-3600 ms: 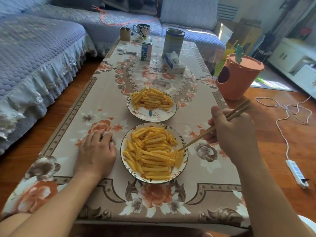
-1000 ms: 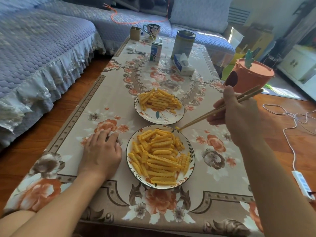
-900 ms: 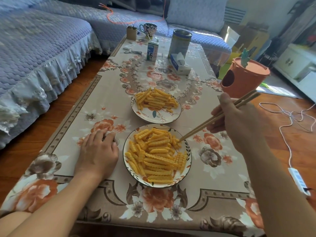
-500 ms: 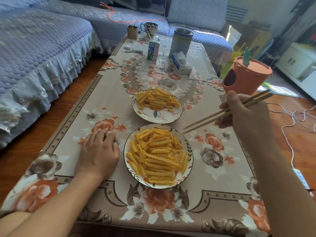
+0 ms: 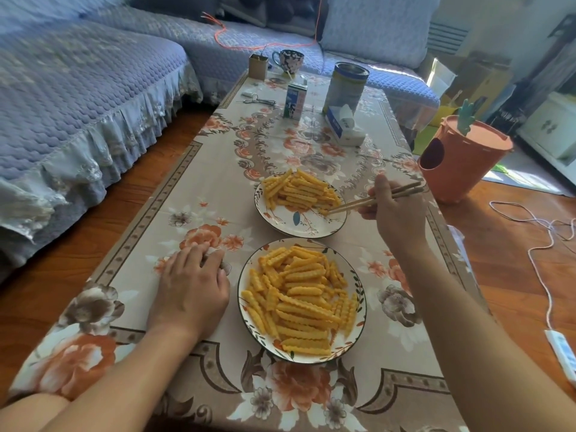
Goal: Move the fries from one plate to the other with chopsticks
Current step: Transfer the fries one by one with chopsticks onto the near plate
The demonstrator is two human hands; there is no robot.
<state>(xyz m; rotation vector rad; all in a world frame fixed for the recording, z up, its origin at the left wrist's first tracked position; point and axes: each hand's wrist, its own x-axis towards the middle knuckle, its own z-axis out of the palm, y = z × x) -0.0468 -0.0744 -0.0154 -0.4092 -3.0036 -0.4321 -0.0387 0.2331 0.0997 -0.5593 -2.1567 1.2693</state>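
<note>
Fries (image 5: 300, 302) lie heaped on the near plate (image 5: 358, 285) and on the far plate (image 5: 280, 219), most with their long axes running left to right. The right hand (image 5: 400, 213) grips the chopsticks (image 5: 374, 199), whose tips rest at the far pile's right edge. The left hand (image 5: 190, 285) lies flat on the worktop (image 5: 202, 188), fingers relaxed, beside the near plate.

Two round white plates with leaf-patterned rims sit on the table, one behind the other, nearer its right edge than its left. The near plate (image 5: 358, 294) carries a big heap of yellow crinkle-cut fries (image 5: 299, 300). The far plate (image 5: 299, 227) holds a smaller pile (image 5: 299, 190). Wooden chopsticks (image 5: 352, 204) slant down, tips at that pile's right side.
</note>
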